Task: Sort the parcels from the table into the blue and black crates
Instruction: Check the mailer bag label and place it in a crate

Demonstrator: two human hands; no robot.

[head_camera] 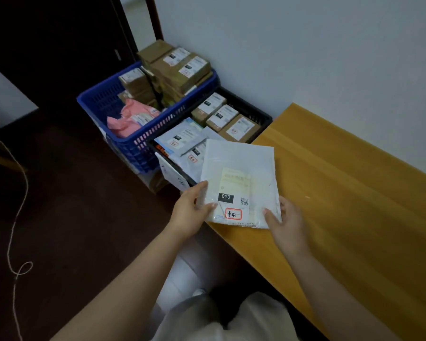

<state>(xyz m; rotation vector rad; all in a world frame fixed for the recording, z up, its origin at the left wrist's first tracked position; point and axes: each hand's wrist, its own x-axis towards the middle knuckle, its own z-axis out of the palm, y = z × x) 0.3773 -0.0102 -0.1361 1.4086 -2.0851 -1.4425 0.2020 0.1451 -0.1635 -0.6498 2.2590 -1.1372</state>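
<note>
From the head view, both hands grip a white parcel (239, 178) over the worktop's (342, 193) left edge: the left hand (191, 212) pinches its near-left corner, the right hand (284, 221) its near-right corner. Its far end overhangs the black crate (261, 114), which holds boxes and mailers. The blue crate (99, 104) stands just beyond, piled with cardboard boxes.

The white parcel (239, 178) covers part of the grey mailers (182, 141) in the black crate (258, 114) and that crate's near corner. Small print on its label (235, 193) is too blurred to read. The right hand (287, 221) keeps its fingers hidden under the parcel. The table (354, 193) runs off the right edge.
</note>
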